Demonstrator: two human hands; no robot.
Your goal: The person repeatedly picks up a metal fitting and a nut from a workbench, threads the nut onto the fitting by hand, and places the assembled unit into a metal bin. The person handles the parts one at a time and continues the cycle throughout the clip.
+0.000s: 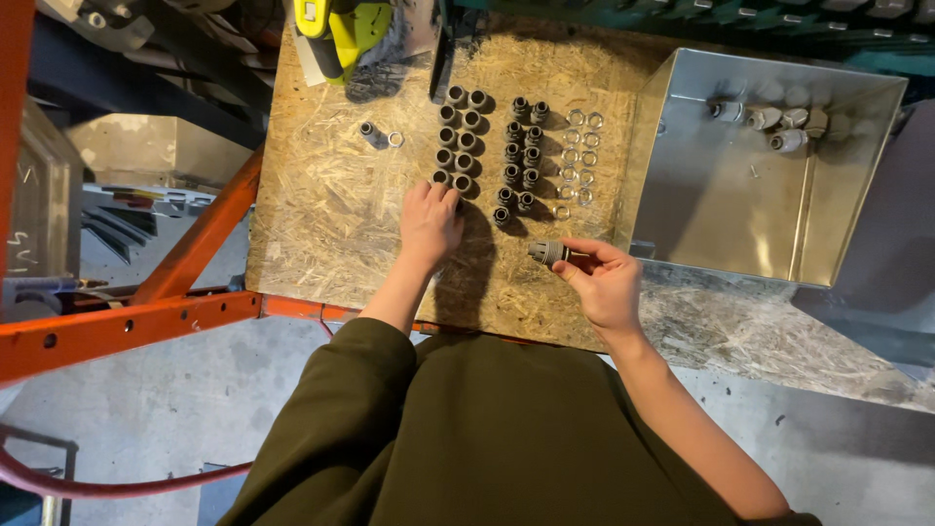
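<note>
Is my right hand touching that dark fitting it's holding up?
Touching. The head view shows the right hand pinching the dark fitting between fingertips.

A white rectangular label [310, 12] with a dark mark sits on the lime-green power tool [343, 34] at the top edge of the chipboard worktop [321, 214], left of the rows of small parts. It is cut off by the picture's upper border, so only its lower part shows. At the far left, pale scrawled marks [21, 239] show on a grey panel [44, 209] beside the orange frame. No packages, signs or screens appear anywhere else.
</note>
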